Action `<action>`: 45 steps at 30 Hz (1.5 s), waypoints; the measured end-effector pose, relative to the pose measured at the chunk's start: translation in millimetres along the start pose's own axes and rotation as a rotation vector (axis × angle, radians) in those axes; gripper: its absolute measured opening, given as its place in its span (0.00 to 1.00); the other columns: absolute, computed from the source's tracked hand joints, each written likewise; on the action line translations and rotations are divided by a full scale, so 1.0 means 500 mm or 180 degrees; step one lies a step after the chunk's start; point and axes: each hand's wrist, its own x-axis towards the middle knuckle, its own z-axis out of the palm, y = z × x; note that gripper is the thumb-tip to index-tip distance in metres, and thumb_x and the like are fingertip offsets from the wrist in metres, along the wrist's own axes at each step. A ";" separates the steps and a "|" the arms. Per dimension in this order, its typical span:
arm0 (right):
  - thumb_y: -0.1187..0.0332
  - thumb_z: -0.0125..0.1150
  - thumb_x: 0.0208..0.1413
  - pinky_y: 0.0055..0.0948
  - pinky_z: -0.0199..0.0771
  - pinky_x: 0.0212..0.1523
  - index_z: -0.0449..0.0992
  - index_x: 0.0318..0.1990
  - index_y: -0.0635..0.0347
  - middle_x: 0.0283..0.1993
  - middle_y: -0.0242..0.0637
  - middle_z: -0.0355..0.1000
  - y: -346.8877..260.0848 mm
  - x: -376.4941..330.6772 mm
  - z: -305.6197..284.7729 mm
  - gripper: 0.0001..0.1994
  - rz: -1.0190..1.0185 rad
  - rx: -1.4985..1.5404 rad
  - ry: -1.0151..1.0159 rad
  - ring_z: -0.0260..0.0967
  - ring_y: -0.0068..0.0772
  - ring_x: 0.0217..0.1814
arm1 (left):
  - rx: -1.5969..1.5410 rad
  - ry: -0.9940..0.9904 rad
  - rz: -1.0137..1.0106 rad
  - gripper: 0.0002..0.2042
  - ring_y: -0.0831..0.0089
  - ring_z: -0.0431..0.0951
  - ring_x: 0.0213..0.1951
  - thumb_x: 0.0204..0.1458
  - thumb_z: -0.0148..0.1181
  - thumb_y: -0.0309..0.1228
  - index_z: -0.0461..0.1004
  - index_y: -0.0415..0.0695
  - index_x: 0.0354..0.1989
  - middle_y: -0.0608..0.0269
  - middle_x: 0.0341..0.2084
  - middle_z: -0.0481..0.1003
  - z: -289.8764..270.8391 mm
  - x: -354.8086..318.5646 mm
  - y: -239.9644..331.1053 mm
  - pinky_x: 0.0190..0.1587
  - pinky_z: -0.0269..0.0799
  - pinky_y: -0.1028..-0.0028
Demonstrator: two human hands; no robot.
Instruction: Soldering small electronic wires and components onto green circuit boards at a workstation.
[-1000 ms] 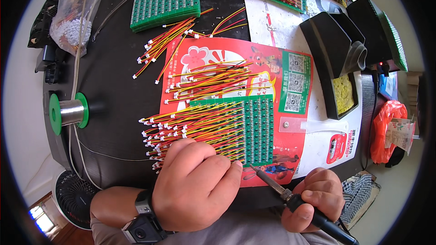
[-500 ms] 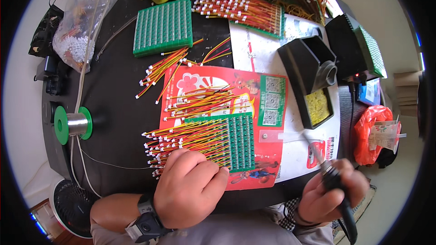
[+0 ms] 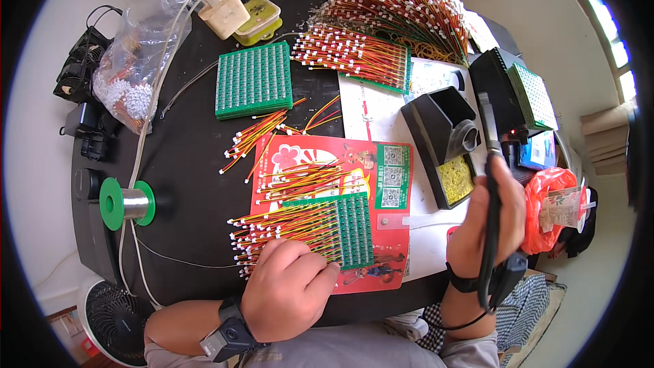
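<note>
Left hand (image 3: 289, 289) curls at seven o'clock from the board (image 3: 354, 232), grip hidden; right hand (image 3: 504, 218), three o'clock, clasps a soldering iron (image 3: 490, 215). Soldering wires (image 3: 293, 221) seems underway; next calls for steadying them.

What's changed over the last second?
The right hand has swung the black-handled soldering iron forward and rightward, from near the green rectangular circuit board to beside the black holder with the yellow sponge. Nothing was taken or let go. The left hand stays by the red-and-yellow wires on the board.
</note>
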 end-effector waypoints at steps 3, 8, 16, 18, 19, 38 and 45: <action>0.80 0.59 0.60 0.32 0.75 0.38 0.74 0.56 0.73 0.38 0.50 0.74 0.002 -0.010 -0.009 0.16 0.0280 0.0228 -0.0278 0.73 0.40 0.35 | 0.0004 -0.0007 0.0035 0.10 0.63 0.74 0.33 0.38 0.71 0.20 0.83 0.40 0.33 0.66 0.28 0.76 -0.003 -0.003 -0.003 0.36 0.68 0.65; 0.74 0.58 0.64 0.29 0.75 0.52 0.70 0.56 0.72 0.51 0.49 0.72 -0.020 -0.088 -0.059 0.15 0.0805 0.0284 0.0497 0.73 0.33 0.47 | 0.0089 0.0103 0.0051 0.11 0.62 0.74 0.34 0.36 0.72 0.21 0.83 0.41 0.32 0.65 0.30 0.76 -0.028 0.009 -0.003 0.38 0.70 0.63; 0.77 0.62 0.56 0.28 0.68 0.28 0.74 0.46 0.67 0.28 0.45 0.69 -0.008 -0.097 -0.061 0.11 0.0367 0.0205 -0.0133 0.68 0.33 0.25 | 0.0410 -0.0487 -0.0442 0.29 0.47 0.72 0.52 0.36 0.78 0.33 0.78 0.41 0.52 0.49 0.53 0.72 -0.074 0.021 -0.008 0.54 0.70 0.52; 0.78 0.62 0.54 0.28 0.70 0.29 0.74 0.45 0.67 0.29 0.44 0.70 -0.019 -0.076 -0.057 0.10 0.0346 -0.0168 -0.0488 0.69 0.33 0.25 | 0.0460 -0.0641 -0.0481 0.32 0.46 0.71 0.55 0.36 0.79 0.35 0.77 0.41 0.54 0.48 0.56 0.70 -0.077 0.021 -0.010 0.56 0.70 0.51; 0.78 0.62 0.54 0.28 0.70 0.29 0.74 0.45 0.67 0.29 0.44 0.70 -0.021 -0.084 -0.057 0.10 0.0353 -0.0160 -0.0486 0.69 0.33 0.25 | 0.0456 -0.0722 -0.0464 0.34 0.45 0.70 0.56 0.36 0.79 0.37 0.76 0.41 0.55 0.47 0.57 0.69 -0.077 0.021 -0.013 0.57 0.69 0.51; 0.69 0.58 0.64 0.36 0.75 0.44 0.73 0.49 0.72 0.45 0.53 0.72 -0.002 -0.147 -0.061 0.13 0.0904 0.0025 0.0339 0.72 0.40 0.41 | 0.0450 -0.0591 -0.0402 0.28 0.54 0.72 0.50 0.34 0.79 0.37 0.79 0.44 0.49 0.58 0.46 0.73 -0.077 0.031 -0.023 0.54 0.66 0.54; 0.72 0.52 0.66 0.35 0.72 0.60 0.74 0.51 0.74 0.51 0.49 0.73 0.004 -0.170 -0.070 0.13 0.0787 0.0033 0.0451 0.72 0.38 0.53 | 0.0775 0.0913 -0.1024 0.12 0.59 0.78 0.36 0.44 0.69 0.18 0.80 0.36 0.39 0.55 0.35 0.78 -0.114 0.035 -0.094 0.40 0.74 0.66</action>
